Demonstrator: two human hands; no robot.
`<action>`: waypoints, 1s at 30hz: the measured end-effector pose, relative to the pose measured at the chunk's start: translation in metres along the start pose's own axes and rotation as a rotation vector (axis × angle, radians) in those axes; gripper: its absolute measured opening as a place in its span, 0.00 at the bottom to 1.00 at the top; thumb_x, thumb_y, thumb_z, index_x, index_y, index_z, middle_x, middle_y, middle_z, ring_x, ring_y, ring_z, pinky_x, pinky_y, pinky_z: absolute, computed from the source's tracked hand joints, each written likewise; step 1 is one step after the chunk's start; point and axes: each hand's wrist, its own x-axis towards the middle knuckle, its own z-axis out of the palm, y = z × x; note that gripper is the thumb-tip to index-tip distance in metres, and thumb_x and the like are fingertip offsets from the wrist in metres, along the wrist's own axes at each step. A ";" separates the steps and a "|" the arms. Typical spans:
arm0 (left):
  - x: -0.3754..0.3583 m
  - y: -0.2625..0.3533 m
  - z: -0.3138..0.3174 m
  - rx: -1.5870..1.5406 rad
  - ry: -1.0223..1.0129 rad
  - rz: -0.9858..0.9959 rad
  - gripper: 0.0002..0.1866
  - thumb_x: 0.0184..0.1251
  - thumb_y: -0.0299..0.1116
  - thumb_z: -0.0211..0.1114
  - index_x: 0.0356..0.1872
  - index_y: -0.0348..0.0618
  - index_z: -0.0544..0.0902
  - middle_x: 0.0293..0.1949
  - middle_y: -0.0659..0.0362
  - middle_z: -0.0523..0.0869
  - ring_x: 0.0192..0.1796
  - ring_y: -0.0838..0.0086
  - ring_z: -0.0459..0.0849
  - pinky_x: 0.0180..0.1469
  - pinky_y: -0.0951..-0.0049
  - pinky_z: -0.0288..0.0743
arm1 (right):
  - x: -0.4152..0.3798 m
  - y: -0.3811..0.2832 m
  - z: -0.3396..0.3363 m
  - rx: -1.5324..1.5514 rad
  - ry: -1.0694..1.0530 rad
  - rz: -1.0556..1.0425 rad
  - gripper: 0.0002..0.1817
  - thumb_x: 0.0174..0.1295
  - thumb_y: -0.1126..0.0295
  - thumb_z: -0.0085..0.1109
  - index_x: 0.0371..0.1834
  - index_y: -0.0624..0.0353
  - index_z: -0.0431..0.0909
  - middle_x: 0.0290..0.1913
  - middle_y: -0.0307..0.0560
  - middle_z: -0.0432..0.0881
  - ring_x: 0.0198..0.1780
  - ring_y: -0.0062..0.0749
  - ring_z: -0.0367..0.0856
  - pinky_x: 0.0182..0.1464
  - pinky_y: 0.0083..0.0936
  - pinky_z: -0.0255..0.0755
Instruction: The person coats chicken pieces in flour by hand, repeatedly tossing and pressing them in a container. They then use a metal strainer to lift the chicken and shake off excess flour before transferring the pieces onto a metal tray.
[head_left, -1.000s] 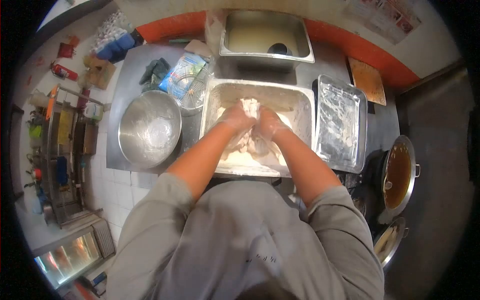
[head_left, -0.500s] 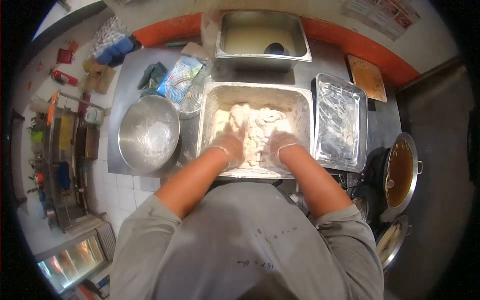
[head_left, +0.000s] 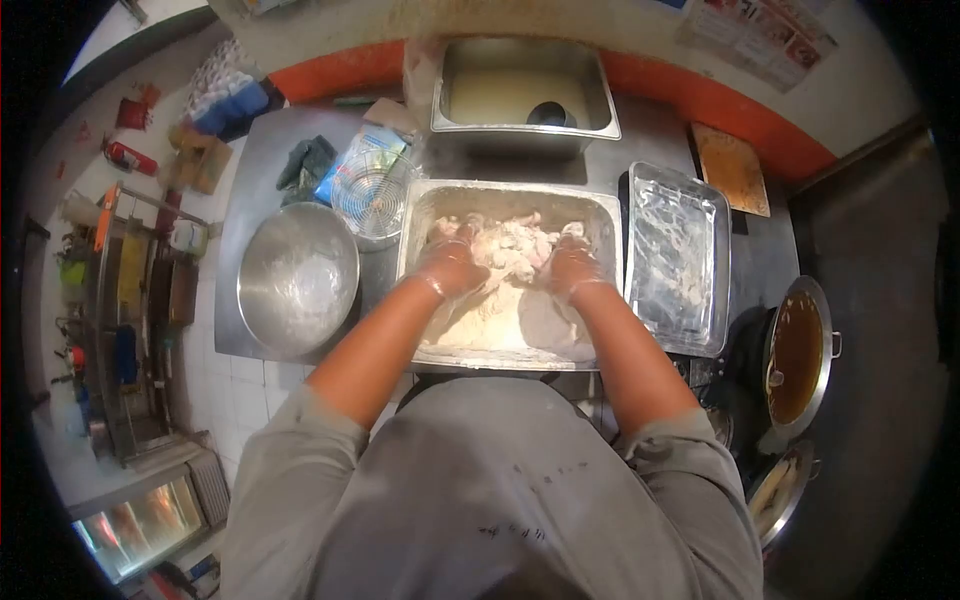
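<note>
On the head view, I locate the clear-gloved left hand (head_left: 455, 265) and right hand (head_left: 573, 268) inside the metal tub (head_left: 515, 187). The powder-coated pieces (head_left: 515, 247) lie heaped toward the tub's far side, between and against both hands. I cannot tell whether either hand's fingers are closed on a piece. Loose pale powder (head_left: 490, 325) covers the near floor. A steel bowl (head_left: 298, 280) stands left; a powdered tray (head_left: 678, 250) sits right.

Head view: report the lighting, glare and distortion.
Head view: flour brightly lit, a shadow near the right hand; head view: glints on the bowl and tray; head view: strong fisheye bending, black corners.
</note>
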 end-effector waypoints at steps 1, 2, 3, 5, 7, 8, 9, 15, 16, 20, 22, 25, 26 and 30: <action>0.007 0.006 0.000 0.003 0.009 0.004 0.55 0.57 0.53 0.72 0.82 0.42 0.54 0.76 0.37 0.65 0.77 0.52 0.68 0.77 0.64 0.64 | 0.012 -0.007 0.009 -0.209 -0.098 -0.087 0.35 0.60 0.61 0.74 0.64 0.74 0.73 0.65 0.67 0.79 0.67 0.49 0.80 0.68 0.36 0.74; 0.015 0.010 0.002 -0.031 -0.065 -0.033 0.58 0.54 0.53 0.74 0.81 0.37 0.53 0.75 0.36 0.66 0.76 0.51 0.70 0.76 0.64 0.65 | 0.020 -0.016 0.015 -0.420 -0.195 -0.173 0.36 0.58 0.59 0.75 0.63 0.74 0.74 0.65 0.67 0.79 0.67 0.50 0.80 0.67 0.37 0.75; 0.021 0.013 0.004 -0.066 -0.141 -0.072 0.61 0.52 0.53 0.75 0.80 0.31 0.52 0.75 0.35 0.67 0.74 0.51 0.72 0.75 0.65 0.67 | 0.024 -0.020 0.021 -0.422 -0.186 -0.176 0.36 0.58 0.59 0.75 0.63 0.74 0.74 0.65 0.67 0.79 0.67 0.50 0.80 0.67 0.37 0.75; 0.019 0.022 -0.003 -0.070 -0.133 -0.052 0.62 0.50 0.54 0.76 0.77 0.23 0.53 0.69 0.35 0.75 0.70 0.50 0.77 0.71 0.64 0.71 | 0.019 -0.035 0.024 -0.171 -0.001 -0.231 0.36 0.51 0.56 0.77 0.57 0.73 0.78 0.57 0.68 0.83 0.60 0.57 0.83 0.63 0.39 0.77; 0.025 0.023 -0.007 -0.296 -0.260 -0.029 0.54 0.51 0.53 0.75 0.73 0.26 0.65 0.61 0.35 0.82 0.64 0.50 0.82 0.67 0.62 0.75 | 0.015 -0.035 0.018 -0.048 -0.035 -0.227 0.37 0.50 0.55 0.77 0.57 0.71 0.79 0.54 0.68 0.84 0.59 0.57 0.83 0.61 0.40 0.78; 0.004 0.033 -0.039 -0.262 -0.329 0.124 0.44 0.54 0.54 0.73 0.66 0.29 0.76 0.56 0.35 0.84 0.62 0.49 0.83 0.65 0.62 0.76 | 0.014 -0.030 0.012 -0.027 -0.076 -0.273 0.35 0.50 0.56 0.76 0.57 0.70 0.79 0.54 0.68 0.84 0.58 0.57 0.84 0.60 0.41 0.78; 0.002 0.025 -0.033 -0.264 -0.321 0.124 0.44 0.54 0.54 0.73 0.66 0.29 0.76 0.56 0.35 0.84 0.62 0.49 0.83 0.65 0.62 0.76 | 0.013 -0.026 0.008 -0.004 -0.121 -0.319 0.34 0.50 0.57 0.75 0.57 0.68 0.79 0.54 0.68 0.84 0.57 0.57 0.84 0.59 0.41 0.79; -0.030 -0.010 -0.029 -0.361 -0.093 0.082 0.34 0.61 0.41 0.65 0.67 0.32 0.76 0.61 0.36 0.82 0.64 0.48 0.81 0.69 0.62 0.72 | -0.019 0.016 0.004 0.056 0.026 -0.221 0.25 0.55 0.68 0.67 0.56 0.69 0.80 0.57 0.68 0.83 0.59 0.58 0.83 0.63 0.39 0.76; -0.029 -0.007 -0.025 -0.431 -0.008 0.007 0.35 0.60 0.31 0.64 0.71 0.30 0.71 0.62 0.37 0.82 0.64 0.54 0.83 0.66 0.65 0.74 | -0.023 0.015 0.005 0.152 0.210 -0.251 0.23 0.56 0.70 0.65 0.56 0.69 0.80 0.57 0.68 0.83 0.59 0.59 0.83 0.64 0.38 0.75; -0.008 -0.016 -0.010 -0.636 0.010 0.125 0.38 0.61 0.26 0.58 0.76 0.33 0.65 0.66 0.35 0.78 0.65 0.51 0.82 0.67 0.64 0.73 | -0.029 -0.006 -0.019 0.289 0.164 -0.159 0.28 0.61 0.75 0.60 0.64 0.80 0.72 0.64 0.70 0.79 0.69 0.55 0.76 0.71 0.36 0.70; 0.000 -0.014 0.003 -0.659 0.098 0.269 0.39 0.63 0.28 0.60 0.79 0.37 0.62 0.70 0.35 0.74 0.73 0.50 0.74 0.76 0.63 0.64 | -0.018 -0.011 -0.020 0.018 0.023 -0.191 0.27 0.62 0.72 0.61 0.64 0.77 0.75 0.63 0.68 0.80 0.69 0.54 0.77 0.71 0.36 0.70; -0.034 0.022 -0.005 1.049 -0.414 0.634 0.48 0.62 0.30 0.63 0.83 0.38 0.50 0.70 0.30 0.71 0.74 0.43 0.72 0.79 0.58 0.57 | -0.010 0.001 0.014 -0.472 -0.527 -0.329 0.23 0.58 0.66 0.66 0.57 0.65 0.85 0.59 0.61 0.85 0.62 0.49 0.83 0.64 0.36 0.76; -0.048 0.034 -0.018 1.052 -0.407 0.636 0.48 0.62 0.30 0.63 0.83 0.38 0.50 0.70 0.30 0.71 0.74 0.43 0.72 0.79 0.58 0.57 | -0.013 0.004 0.041 -0.534 -0.520 -0.429 0.24 0.58 0.63 0.67 0.56 0.64 0.86 0.58 0.60 0.85 0.60 0.50 0.84 0.62 0.36 0.76; -0.057 0.035 0.006 0.237 -0.392 0.222 0.52 0.60 0.43 0.68 0.82 0.34 0.50 0.75 0.29 0.63 0.77 0.40 0.65 0.78 0.62 0.62 | -0.067 -0.053 0.006 -0.113 -0.597 -0.218 0.37 0.54 0.53 0.71 0.61 0.71 0.80 0.60 0.66 0.83 0.62 0.51 0.83 0.62 0.38 0.77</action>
